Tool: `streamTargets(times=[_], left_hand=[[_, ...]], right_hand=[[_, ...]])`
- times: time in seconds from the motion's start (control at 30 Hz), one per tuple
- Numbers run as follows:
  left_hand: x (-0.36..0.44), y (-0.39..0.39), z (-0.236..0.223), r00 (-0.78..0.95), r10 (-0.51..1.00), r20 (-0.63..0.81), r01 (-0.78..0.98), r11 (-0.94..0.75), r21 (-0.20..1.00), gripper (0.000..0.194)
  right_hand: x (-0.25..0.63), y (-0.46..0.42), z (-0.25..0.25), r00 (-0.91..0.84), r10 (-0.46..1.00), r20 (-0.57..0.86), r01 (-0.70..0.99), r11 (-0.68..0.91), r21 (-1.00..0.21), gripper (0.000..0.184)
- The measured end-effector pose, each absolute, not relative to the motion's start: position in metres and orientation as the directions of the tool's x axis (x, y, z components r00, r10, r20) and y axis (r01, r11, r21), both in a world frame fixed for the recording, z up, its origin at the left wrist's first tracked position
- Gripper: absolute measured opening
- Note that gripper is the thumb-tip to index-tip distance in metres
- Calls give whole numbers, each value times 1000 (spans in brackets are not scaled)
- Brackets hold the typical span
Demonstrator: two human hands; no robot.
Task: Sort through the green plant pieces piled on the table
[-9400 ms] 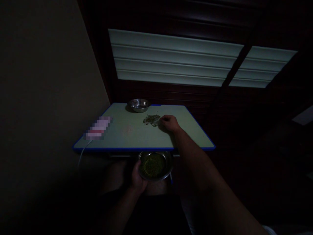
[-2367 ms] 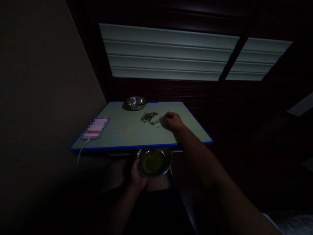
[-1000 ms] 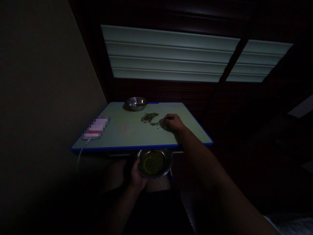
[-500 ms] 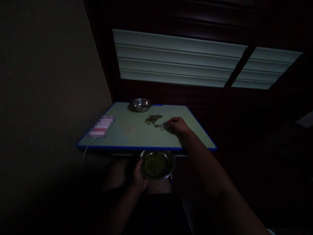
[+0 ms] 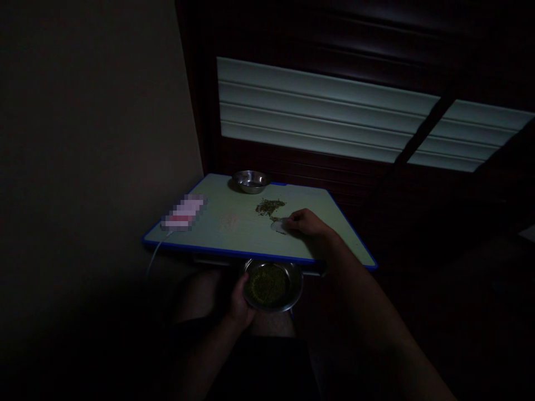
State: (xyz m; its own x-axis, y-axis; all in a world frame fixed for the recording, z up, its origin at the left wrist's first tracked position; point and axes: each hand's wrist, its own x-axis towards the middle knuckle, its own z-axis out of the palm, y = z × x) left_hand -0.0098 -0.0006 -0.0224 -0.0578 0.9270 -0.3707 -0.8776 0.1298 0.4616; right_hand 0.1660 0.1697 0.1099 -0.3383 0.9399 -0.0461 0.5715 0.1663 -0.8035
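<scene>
My left hand (image 5: 242, 301) grips the rim of a steel bowl (image 5: 296, 289), held just below the table's front edge. Inside the bowl lies a mass of small green grains (image 5: 267, 284), perhaps beans. Over the table, my right hand (image 5: 307, 223) pinches a thin, pale, translucent scraper-like piece (image 5: 278, 225), its edge down on the tabletop. Just beyond that piece is a loose pile of the same kind of small greenish grains (image 5: 270, 208), with a thin trail running toward the piece. Dim light hides the finer detail.
A second steel bowl (image 5: 251, 182) stands at the back left of the pale, blue-edged table (image 5: 217, 239). At the left edge lies a blurred-out phone (image 5: 184, 213) with a white cable (image 5: 155, 253). A wall is on the left; dark panelled doors (image 5: 326, 106) rise behind.
My right hand has drawn the pale piece a little toward the front edge, with some grains along it. The whole view has shifted and tilted slightly. My left hand still holds the bowl.
</scene>
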Motion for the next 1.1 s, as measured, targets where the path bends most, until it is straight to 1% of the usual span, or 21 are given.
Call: streamTargets(times=[0.23,0.33,0.47,0.57,0.7,0.8,1.0,1.1], left_hand=[[-9,-1,-23,-63,929,-364,-881,120,458,36],[-9,0,-23,-63,923,-379,-882,127,455,35],[-8,0,-20,-79,916,-392,-882,119,455,32],[-8,0,-19,-79,919,-387,-880,119,460,33],[-8,-1,-20,-78,928,-364,-882,105,459,35],[-8,0,-21,-72,926,-372,-885,112,451,35],[-7,-1,-17,-90,918,-387,-884,106,456,33],[-7,-1,-14,-83,920,-383,-880,113,462,32]], right_hand=[[156,151,119,-468,878,-100,584,222,-781,27],[152,145,123,-548,826,-135,606,281,-744,26],[145,137,129,-620,770,-149,617,361,-699,26],[140,132,132,-639,749,-177,621,366,-693,23],[137,127,136,-667,720,-192,598,363,-714,22],[136,126,138,-679,705,-205,603,377,-703,23],[135,123,138,-686,684,-246,619,372,-692,16],[137,125,138,-722,646,-246,578,369,-728,16]])
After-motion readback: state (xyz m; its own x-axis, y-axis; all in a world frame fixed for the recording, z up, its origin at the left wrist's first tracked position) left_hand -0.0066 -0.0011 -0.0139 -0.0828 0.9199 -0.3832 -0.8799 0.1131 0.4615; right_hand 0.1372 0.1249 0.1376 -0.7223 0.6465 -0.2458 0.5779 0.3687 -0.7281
